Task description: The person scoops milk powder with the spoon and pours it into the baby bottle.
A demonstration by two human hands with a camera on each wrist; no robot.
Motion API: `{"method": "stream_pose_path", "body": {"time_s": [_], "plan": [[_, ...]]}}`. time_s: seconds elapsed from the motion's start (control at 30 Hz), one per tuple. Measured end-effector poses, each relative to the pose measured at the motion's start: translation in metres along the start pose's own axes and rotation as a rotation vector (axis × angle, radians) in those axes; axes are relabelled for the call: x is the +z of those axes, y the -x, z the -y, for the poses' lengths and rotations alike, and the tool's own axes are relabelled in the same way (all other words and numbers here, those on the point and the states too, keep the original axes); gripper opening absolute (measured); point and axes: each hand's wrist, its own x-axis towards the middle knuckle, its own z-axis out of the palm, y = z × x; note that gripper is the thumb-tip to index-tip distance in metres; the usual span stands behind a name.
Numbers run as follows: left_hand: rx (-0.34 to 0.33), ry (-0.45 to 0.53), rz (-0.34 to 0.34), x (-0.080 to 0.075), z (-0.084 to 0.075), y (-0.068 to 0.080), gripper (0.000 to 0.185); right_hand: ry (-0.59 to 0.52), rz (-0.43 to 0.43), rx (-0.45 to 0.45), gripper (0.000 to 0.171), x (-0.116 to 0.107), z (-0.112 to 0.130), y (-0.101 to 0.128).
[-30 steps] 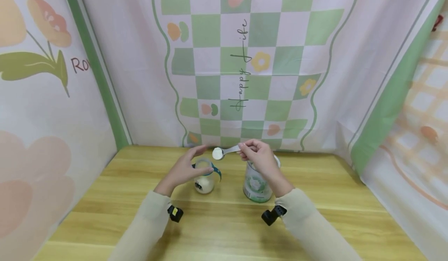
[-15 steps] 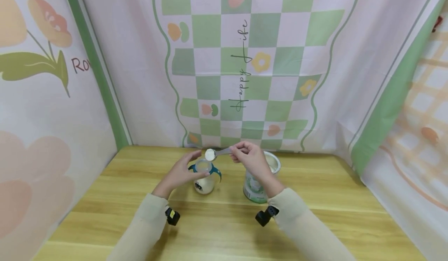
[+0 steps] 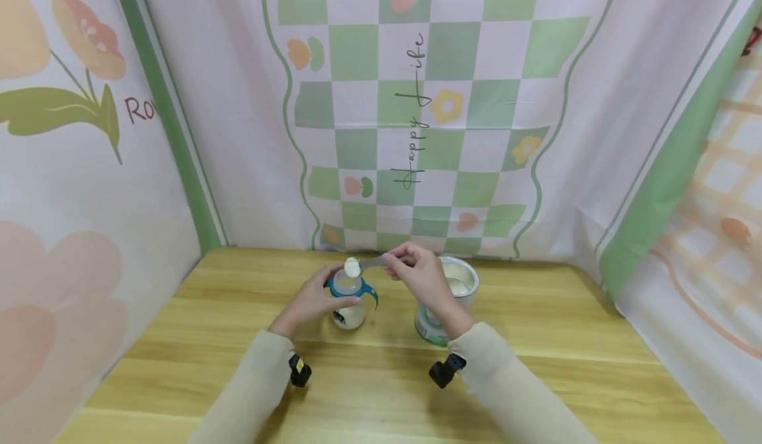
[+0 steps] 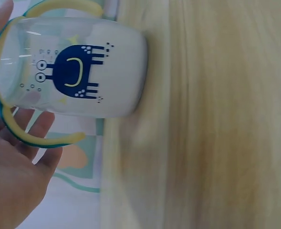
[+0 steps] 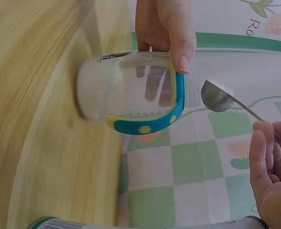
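A clear baby bottle with a blue-and-yellow two-handled collar stands upright on the table, its neck uncapped and white contents low inside. In the left wrist view the bottle shows a dark blue crab-like print. My left hand holds it at the collar, thumb in front and fingers behind. My right hand pinches the thin handle of a metal measuring spoon, heaped with white powder. The spoon's bowl is just above the bottle's mouth, tilted slightly.
An open can of white powder stands right of the bottle, partly behind my right forearm. The wooden table meets a patterned cloth backdrop at its far edge. Cloth hangs at both sides too.
My right hand has carried the powder-filled spoon leftward from near the can to above the bottle's mouth. My left hand has closed in on the bottle's collar. The bottle stays put.
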Motion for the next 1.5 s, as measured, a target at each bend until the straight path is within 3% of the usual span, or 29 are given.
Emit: {"method": "stream_pose_path", "body": {"time_s": [0.43,0.93,1.13,1.37,1.5], "plan": [[-0.04,-0.036,0.007,0.003,0.005,0.001,0.091,0.121,0.002,-0.104,0.015,0.011,-0.006,0.005],[-0.047,-0.011,0.025,0.003,0.006,0.001,0.074,0.31,0.012,-0.407,0.007,0.019,-0.02,0.008],[-0.062,-0.014,0.03,0.003,0.007,0.002,0.074,0.36,0.009,-0.483,0.007,0.02,-0.022,0.011],[-0.074,0.013,0.048,0.002,0.005,0.002,0.08,0.494,0.005,-0.671,0.002,0.02,-0.023,0.015],[-0.076,0.023,0.051,0.002,0.006,0.001,0.078,0.552,0.009,-0.733,0.007,0.02,-0.023,0.018]]}}
